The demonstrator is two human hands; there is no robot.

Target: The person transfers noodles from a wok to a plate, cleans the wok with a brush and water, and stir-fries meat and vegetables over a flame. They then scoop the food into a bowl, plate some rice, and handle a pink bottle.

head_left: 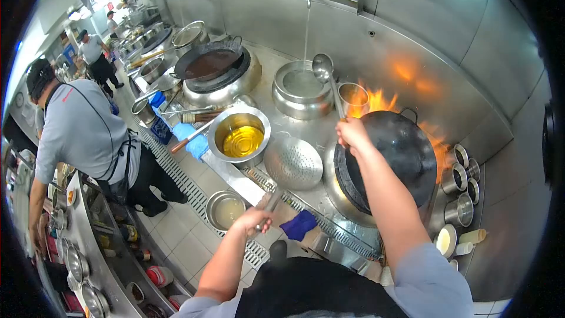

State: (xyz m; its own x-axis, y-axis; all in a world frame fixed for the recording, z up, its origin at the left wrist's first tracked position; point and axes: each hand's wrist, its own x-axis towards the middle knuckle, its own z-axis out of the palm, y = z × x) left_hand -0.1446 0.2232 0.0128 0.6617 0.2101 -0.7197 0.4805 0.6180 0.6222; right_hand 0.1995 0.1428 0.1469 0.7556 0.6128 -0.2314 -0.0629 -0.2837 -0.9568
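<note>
My right hand [354, 133] is closed around the handle of a steel ladle [322, 68]. The ladle's bowl is raised toward the back, near a steel water pot [302, 89] under a thin running stream. Below my right forearm a dark wok [393, 156] sits on a burner with flames [376, 101] behind it. Lower and to the left, my left hand [253, 222] grips a metal handle that appears to run up to a round perforated skimmer [293, 162]. Beside the skimmer stands a steel pot [263, 152] of yellow oil. A smaller steel pot [225, 209] with cloudy liquid is left of that hand.
Another wok [212, 65] with dark contents sits on the burner to the left. Several steel cups [454, 178] and bottles [473, 236] line the right side. A purple cloth [298, 225] lies at the counter's front edge. A co-worker [97, 123] bends over a counter at left.
</note>
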